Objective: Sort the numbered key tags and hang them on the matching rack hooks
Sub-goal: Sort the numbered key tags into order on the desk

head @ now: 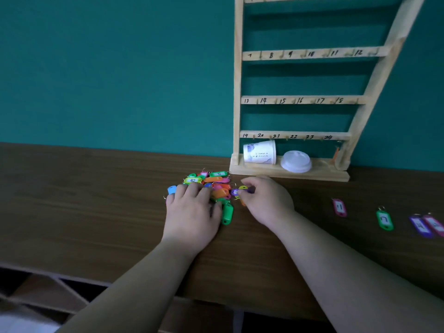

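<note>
A pile of coloured key tags (213,182) lies on the brown table in front of the wooden rack (295,100), whose bars carry handwritten numbers 7 to 24 beside small hooks. My left hand (192,212) lies flat on the near left of the pile with its fingers spread over the tags. My right hand (266,200) is at the pile's right edge, its thumb and fingertips pinching a purple tag (235,192). Laid out apart to the right are a pink tag (339,207), a green tag (384,220), a purple tag (419,225) and another pink tag (434,224).
A white paper cup (259,152) lies on its side on the rack's base, next to a white lid (296,161). One orange tag (335,155) hangs at the rack's lower right. The teal wall stands behind; open shelving shows below the table's front edge (168,294).
</note>
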